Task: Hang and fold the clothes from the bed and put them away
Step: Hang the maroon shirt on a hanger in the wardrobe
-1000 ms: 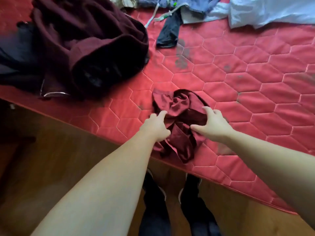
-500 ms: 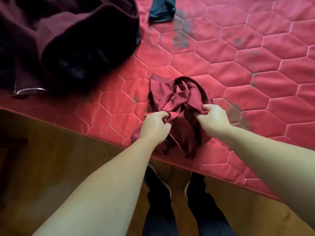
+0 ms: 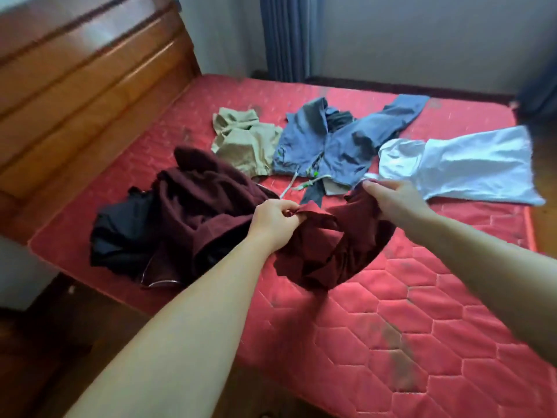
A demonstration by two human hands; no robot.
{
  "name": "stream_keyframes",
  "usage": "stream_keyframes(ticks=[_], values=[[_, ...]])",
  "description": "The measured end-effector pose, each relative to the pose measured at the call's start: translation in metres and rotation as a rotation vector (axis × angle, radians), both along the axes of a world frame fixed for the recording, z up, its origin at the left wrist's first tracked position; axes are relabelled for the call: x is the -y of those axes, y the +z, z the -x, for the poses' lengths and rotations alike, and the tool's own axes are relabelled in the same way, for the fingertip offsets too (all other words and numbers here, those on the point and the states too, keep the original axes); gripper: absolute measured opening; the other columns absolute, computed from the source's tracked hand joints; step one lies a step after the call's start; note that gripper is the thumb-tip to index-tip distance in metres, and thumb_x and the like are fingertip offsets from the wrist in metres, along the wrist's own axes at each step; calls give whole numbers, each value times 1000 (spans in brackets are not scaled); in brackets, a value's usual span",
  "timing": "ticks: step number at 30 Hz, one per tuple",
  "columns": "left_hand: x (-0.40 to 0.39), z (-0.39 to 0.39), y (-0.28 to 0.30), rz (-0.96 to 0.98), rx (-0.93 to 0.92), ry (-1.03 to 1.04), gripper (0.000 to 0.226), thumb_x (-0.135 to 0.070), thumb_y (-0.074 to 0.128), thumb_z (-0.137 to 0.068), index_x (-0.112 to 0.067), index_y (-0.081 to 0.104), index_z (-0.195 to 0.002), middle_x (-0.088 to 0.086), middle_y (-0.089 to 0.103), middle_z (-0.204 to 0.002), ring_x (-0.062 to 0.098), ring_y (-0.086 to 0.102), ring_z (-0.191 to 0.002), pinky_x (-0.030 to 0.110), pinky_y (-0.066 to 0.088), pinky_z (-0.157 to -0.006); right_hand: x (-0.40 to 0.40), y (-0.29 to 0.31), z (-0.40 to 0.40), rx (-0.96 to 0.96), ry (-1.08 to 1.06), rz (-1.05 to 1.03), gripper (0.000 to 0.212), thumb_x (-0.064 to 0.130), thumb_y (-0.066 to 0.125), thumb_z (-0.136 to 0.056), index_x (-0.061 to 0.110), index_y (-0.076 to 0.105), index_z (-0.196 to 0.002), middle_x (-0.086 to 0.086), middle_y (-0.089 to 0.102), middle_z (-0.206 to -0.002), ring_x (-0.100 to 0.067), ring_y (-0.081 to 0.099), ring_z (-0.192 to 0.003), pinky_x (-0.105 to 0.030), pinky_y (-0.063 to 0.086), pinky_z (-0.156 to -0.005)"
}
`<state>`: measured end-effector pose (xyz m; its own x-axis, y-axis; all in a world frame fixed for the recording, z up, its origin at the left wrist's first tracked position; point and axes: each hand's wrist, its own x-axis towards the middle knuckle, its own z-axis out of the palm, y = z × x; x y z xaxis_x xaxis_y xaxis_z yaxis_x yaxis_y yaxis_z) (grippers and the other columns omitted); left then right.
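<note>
Item, maroon garment point(image 3: 334, 251): lifted just above the red mattress point(image 3: 422, 327), pinched in my left hand point(image 3: 272, 226) and right hand point(image 3: 394, 199); best found by its edges, spread taut before folding.

One view only: a wide-angle camera worn on the person's head, looking forward and down across the bed point(image 3: 422, 327) from its near long edge. The headboard point(image 3: 90, 95) lies at the left of frame, the far wall and a curtain point(image 3: 286, 34) at the top. Both forearms enter from the bottom edge and reach the middle of the frame, so the hands sit close to the lens (lines bow toward the frame edges, and the picture is somewhat blurred). Floor shows at lower left beside the bed. There is no second view, so no ground is shared between cameras.
</note>
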<state>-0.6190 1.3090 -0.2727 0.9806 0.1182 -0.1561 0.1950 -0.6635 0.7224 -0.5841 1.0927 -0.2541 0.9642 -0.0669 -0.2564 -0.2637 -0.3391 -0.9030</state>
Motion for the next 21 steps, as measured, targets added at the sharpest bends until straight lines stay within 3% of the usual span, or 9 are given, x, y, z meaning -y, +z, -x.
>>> stream_keyframes(ticks=[2, 5, 7, 10, 12, 14, 17, 21], values=[[-5, -7, 43, -57, 14, -62, 16, -26, 73, -84, -18, 77, -97, 2, 74, -92, 18, 65, -89, 29, 48, -83, -10, 56, -7, 30, -10, -136, 26, 35, 63, -89, 15, 68, -73, -1, 61, -70, -19, 54, -69, -38, 48, -70], [-12, -7, 92, -88, 52, -99, 20, -23, 74, -82, -20, 75, -101, 0, 72, -102, 18, 65, -92, 25, 49, -84, -19, 131, -11, 138, 64, -170, 21, 25, 57, -96, 16, 63, -78, -10, 55, -84, -16, 52, -66, -28, 45, -64], [-8, -4, 121, 73, 100, -131, 46, -21, 79, -76, -23, 65, -120, -8, 66, -108, 7, 62, -94, 18, 46, -88, -24, 169, -6, 228, 121, -151, 21, 24, 57, -96, 16, 64, -77, -11, 54, -83, -19, 51, -68, -31, 45, -66], [7, -2, 162, 377, 166, -243, 80, -6, 81, -73, -34, 41, -137, -23, 55, -114, -13, 59, -97, 25, 50, -96, -28, 203, 6, 322, 237, -138, 23, 26, 60, -95, 16, 68, -77, -5, 61, -72, -20, 55, -66, -33, 47, -65], [19, -3, 185, 375, 157, -319, 87, -4, 81, -72, -31, 37, -142, -14, 58, -123, -4, 62, -105, 26, 51, -96, -29, 218, 13, 342, 337, -130, 19, 26, 61, -94, 15, 71, -82, -4, 64, -73, -18, 58, -65, -32, 48, -64], [27, 1, 206, 254, 99, -354, 70, -9, 82, -73, -27, 50, -132, -9, 65, -114, 7, 66, -101, 28, 53, -93, -26, 231, 18, 348, 386, -71, 16, 26, 63, -93, 13, 72, -88, -8, 63, -79, -21, 57, -71, -35, 46, -68], [30, 7, 220, 187, 29, -397, 35, -12, 83, -75, -26, 65, -101, -16, 68, -94, -1, 67, -81, 21, 57, -81, -13, 246, 23, 379, 407, 6, 13, 25, 68, -89, 15, 73, -82, -7, 63, -79, -18, 55, -73, -34, 45, -71], [22, 14, 225, 245, -160, -447, 26, -26, 80, -80, -30, 69, -103, -11, 74, -103, 4, 70, -94, 18, 55, -83, 14, 261, 28, 398, 382, 7, 8, 16, 70, -86, 8, 72, -84, 2, 63, -68, -6, 55, -59, -16, 45, -56]])
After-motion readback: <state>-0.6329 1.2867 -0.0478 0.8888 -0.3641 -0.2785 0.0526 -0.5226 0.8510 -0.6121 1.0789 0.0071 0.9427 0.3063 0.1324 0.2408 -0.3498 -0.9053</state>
